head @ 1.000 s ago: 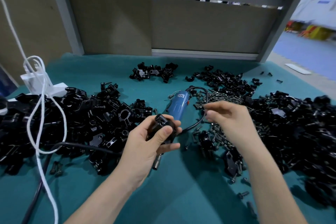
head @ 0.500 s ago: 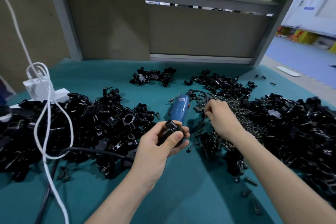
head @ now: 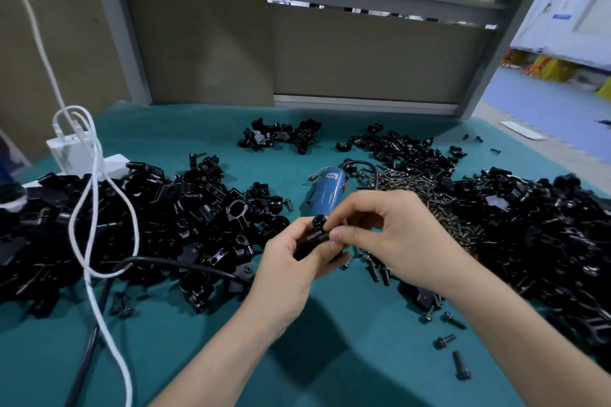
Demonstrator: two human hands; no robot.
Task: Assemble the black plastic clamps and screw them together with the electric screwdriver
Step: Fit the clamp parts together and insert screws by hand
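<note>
while left hand (head: 291,261) curls round black clamp (head: 315,235), right hand (head: 393,235) pinches its end, both raised above table (head: 330,357).

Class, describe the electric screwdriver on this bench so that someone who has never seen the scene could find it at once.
Start at the teal table cover, heaped left and right with black clamp parts. In the gap between the heaps, just beyond the left hand and right hand, lies the electric screwdriver, beside the pile of screws. Its blue body sets it apart from the black parts around it.

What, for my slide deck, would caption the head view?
Left hand and right hand hold one black clamp; the electric screwdriver lies behind.
</note>
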